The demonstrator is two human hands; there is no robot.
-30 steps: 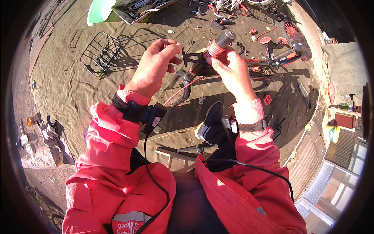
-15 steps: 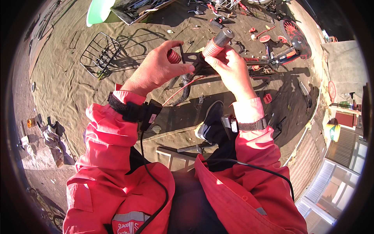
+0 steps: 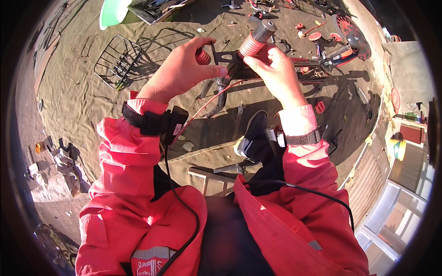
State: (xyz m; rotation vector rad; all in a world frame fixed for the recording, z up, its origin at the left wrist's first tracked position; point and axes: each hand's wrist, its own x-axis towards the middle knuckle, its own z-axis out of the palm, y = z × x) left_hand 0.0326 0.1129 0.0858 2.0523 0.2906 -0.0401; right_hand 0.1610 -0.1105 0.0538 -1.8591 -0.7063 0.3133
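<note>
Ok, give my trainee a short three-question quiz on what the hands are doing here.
1. True or false: the left hand grips one red ribbed grip of the handlebar.
2. What does the right hand touch? A) wire basket B) the other red grip C) shoe
3. What lies on the tarp left of the left hand?

Key: 1 true; 2 B; 3 a wire basket.

A tan tarp covers the ground. On it lie a wire bicycle basket, scattered small red parts, and a small red-wheeled bicycle on its side.
</note>
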